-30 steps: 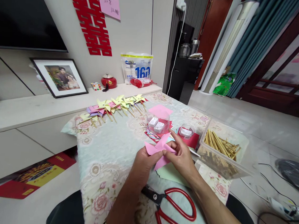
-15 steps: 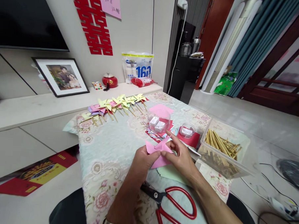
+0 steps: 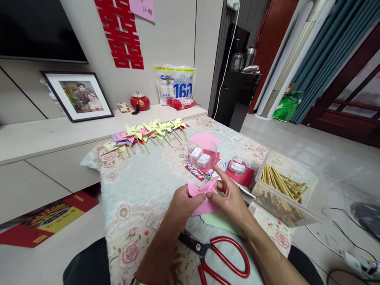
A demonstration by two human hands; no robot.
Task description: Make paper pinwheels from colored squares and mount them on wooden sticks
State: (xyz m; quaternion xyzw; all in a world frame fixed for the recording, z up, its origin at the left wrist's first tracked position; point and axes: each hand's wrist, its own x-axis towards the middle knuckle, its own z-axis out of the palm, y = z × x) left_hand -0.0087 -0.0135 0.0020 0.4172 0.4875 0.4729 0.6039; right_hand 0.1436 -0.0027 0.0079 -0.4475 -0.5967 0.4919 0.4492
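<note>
Pink paper (image 3: pixel 206 207), partly folded with pointed flaps standing up, is held between my two hands over the table. My left hand (image 3: pixel 185 201) pinches its left side, thumb pressed near the paper's middle. From the other side my right hand (image 3: pixel 228 196) grips it between thumb and fingers, with the index finger stretched forward. The two thumb tips nearly meet. Under the hands lies light green paper (image 3: pixel 221 221). Scissors (image 3: pixel 215 257) with red handles lie close below, their blades partly hidden by my left forearm.
Several pinwheels (image 3: pixel 152 130) on sticks lie along the table's far left edge. Round clear containers (image 3: pixel 202 156) stand on red and pink paper beyond my hands. A clear plastic box (image 3: pixel 285 193) of wooden sticks sits at the right. A flowered cloth (image 3: pixel 135 173) covers the table.
The pink paper and both hands have shifted very slightly; the paper's upper flaps stand a little differently. My hands keep their grip. Everything else on the table stays where it was.
</note>
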